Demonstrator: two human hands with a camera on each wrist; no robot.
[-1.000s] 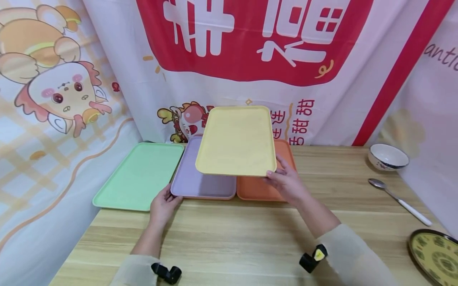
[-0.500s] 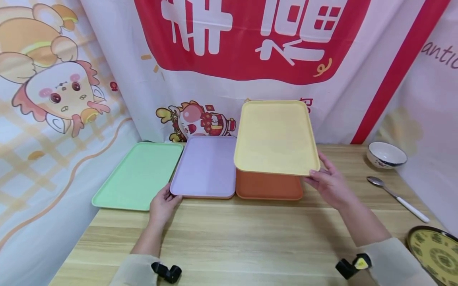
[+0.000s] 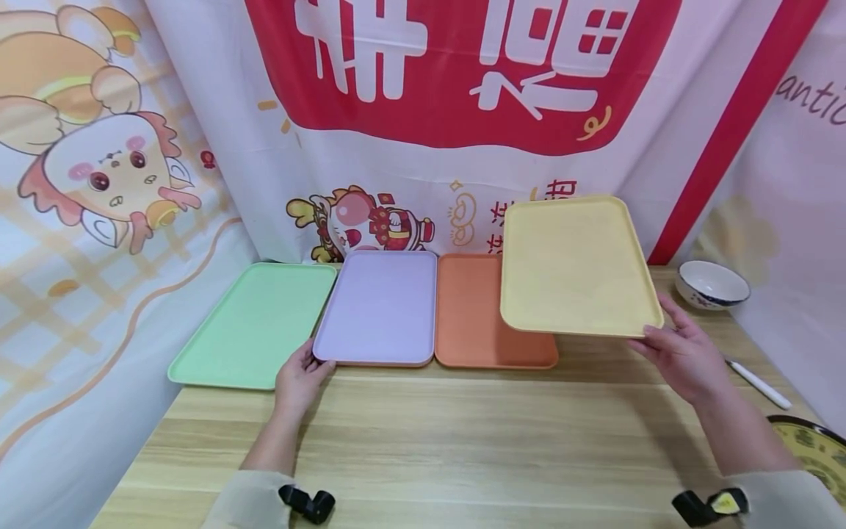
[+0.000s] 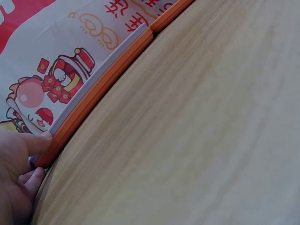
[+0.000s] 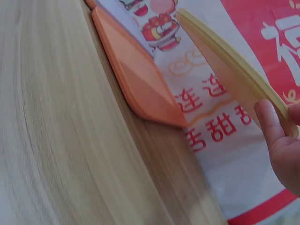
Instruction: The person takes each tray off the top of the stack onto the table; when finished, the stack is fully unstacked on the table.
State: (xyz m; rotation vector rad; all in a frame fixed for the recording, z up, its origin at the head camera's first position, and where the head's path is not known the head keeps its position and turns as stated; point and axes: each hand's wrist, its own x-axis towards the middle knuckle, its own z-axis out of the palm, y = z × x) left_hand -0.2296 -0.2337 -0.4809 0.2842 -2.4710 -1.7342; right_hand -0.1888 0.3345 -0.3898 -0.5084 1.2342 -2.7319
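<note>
My right hand [image 3: 687,351] pinches a yellow tray [image 3: 578,268] by its near right corner, thumb on top. The tray hangs above the table, covering the right part of an orange tray [image 3: 465,312]. In the right wrist view the yellow tray [image 5: 234,58] shows edge-on, with fingers [image 5: 269,122] against its underside. My left hand [image 3: 300,378] grips the near left corner of a purple tray [image 3: 380,308], which lies on another orange tray [image 4: 101,91], as the left wrist view shows. A green tray [image 3: 261,323] lies at the left, beside the purple one.
A white bowl [image 3: 712,283] stands at the back right. In front of it lies a spoon's white handle [image 3: 760,383], its bowl end hidden by my hand and the tray. A yellow patterned plate [image 3: 809,448] sits at the right edge. A printed cloth [image 3: 410,162] hangs behind the trays.
My right hand has carried the yellow tray rightward, from over the purple tray to past the orange one, uncovering the purple tray. My left hand has stayed at the purple tray's corner.
</note>
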